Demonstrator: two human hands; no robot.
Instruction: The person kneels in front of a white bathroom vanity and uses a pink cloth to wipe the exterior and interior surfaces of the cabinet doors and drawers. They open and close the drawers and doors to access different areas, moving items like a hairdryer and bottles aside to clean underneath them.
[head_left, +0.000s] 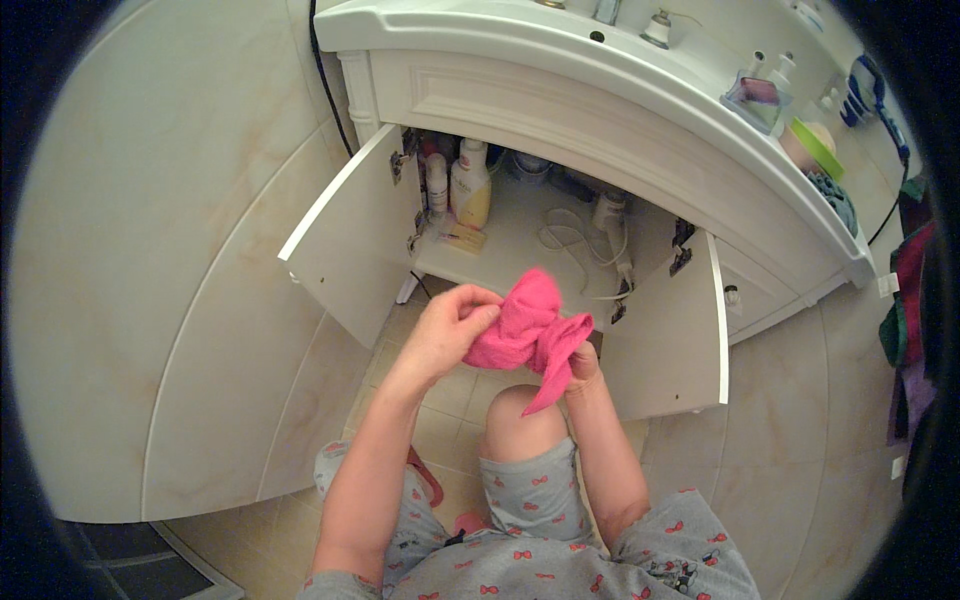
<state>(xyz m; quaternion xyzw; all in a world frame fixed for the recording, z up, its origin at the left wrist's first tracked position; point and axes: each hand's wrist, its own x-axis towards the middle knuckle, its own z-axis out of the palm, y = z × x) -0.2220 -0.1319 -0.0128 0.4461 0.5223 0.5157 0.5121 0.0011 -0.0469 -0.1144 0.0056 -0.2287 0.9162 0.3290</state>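
Both of my hands are on a bunched pink cloth (525, 322), held over my knees in front of a vanity cabinet. The thumb and fingers of my left hand (442, 330) pinch its left side. My right hand (585, 366) grips it from the right, with the fingers mostly hidden behind the folds. One pointed corner of the cloth hangs down above my bare knee. Behind it the cabinet shelf (510, 259) shows between two swung-out doors, the left door (360, 240) and the right door (667, 337).
On the shelf stand a white-and-yellow bottle (471, 187) and a white spray can (436, 184), with a yellowish packet (463, 238) before them. A corded white appliance (611, 214) lies at the right. Above is the white washbasin (480, 26), with a soap holder (757, 97) on its rim.
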